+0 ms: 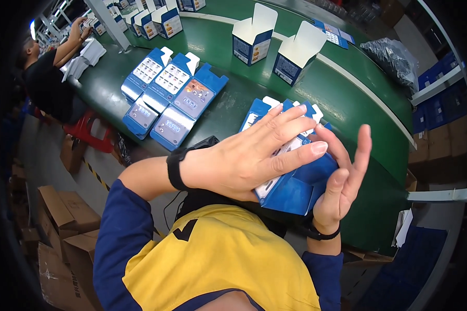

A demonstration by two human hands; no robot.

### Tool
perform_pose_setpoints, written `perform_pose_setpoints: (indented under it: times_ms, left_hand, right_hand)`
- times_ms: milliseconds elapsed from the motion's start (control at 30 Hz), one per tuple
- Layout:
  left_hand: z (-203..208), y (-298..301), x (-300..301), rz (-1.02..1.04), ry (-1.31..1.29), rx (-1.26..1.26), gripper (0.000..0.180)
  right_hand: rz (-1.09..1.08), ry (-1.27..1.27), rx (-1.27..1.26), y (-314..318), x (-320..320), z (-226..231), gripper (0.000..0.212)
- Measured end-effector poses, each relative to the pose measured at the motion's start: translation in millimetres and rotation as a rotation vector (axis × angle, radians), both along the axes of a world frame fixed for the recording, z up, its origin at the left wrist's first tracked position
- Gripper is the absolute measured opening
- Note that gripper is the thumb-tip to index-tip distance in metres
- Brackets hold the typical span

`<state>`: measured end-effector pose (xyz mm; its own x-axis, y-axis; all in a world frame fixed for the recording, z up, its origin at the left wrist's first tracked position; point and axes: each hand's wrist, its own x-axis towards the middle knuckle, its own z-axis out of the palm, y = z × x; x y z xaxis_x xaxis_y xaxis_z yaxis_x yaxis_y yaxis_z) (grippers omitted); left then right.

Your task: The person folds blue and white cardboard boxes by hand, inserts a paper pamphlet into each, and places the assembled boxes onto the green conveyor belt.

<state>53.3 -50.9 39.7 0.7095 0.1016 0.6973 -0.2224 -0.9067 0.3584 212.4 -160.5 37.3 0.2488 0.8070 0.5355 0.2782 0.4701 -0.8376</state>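
A blue printed folding carton (290, 192), partly opened out, lies on the green bench right in front of me. My left hand (249, 150) rests across its top with the fingers stretched out, covering much of the carton. At the carton's right side is my right hand (342, 181), its fingers apart and pointing up; the hand seems to touch the edge. More blue flaps and white tabs show beyond my fingertips, and I cannot tell whether they belong to the same carton. Flat blue cartons (174, 98) are spread on the bench to the left.
Two erected boxes (251, 44) with raised lids stand farther back, and similar boxes (155, 23) line the far left. A clear plastic bag (392, 54) sits at the right. Another person (52, 72) works at the left. Brown cardboard boxes (67, 212) stand on the floor.
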Motion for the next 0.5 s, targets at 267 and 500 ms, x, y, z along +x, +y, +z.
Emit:
perform_pose_setpoints:
  times_ms: [267,500]
  left_hand:
    - [12.9,35.4,-8.5,-0.129,-0.134,0.555,0.081]
    - [-43.7,73.3,14.5,0.548,0.19,-0.136,0.066]
  right_hand:
    - [0.372,0.555,-0.299,20.5,27.4,5.8,0.084]
    - [-0.122,0.123,-0.294,115.6,123.9,-30.8,0.09]
